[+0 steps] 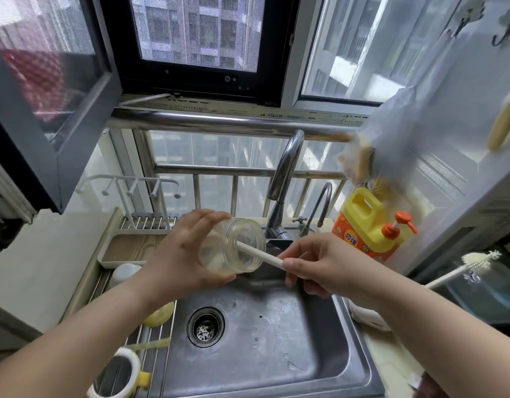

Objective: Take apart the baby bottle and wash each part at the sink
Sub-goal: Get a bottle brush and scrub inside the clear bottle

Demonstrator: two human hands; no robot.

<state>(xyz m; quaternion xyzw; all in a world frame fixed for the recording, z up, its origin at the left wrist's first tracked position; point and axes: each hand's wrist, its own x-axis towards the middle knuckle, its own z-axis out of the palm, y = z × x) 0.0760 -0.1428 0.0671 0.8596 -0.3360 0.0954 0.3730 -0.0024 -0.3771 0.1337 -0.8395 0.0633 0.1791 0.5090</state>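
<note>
My left hand (pixel 179 254) grips the clear baby bottle body (pixel 233 245) on its side above the sink, mouth facing right. My right hand (pixel 314 265) pinches a white brush handle (pixel 262 255) whose far end reaches inside the bottle. On the rack to the left lie a yellowish nipple (pixel 159 313), a white collar ring with yellow tabs (pixel 124 369) and a white cap (pixel 124 272).
The steel sink (pixel 320 354) with its drain (pixel 205 327) lies below my hands. A tall faucet (pixel 285 173) rises behind the bottle. A yellow detergent jug (pixel 368 222) stands at the right, beside a second white brush (pixel 475 262). A beige tray (pixel 133 248) sits at back left.
</note>
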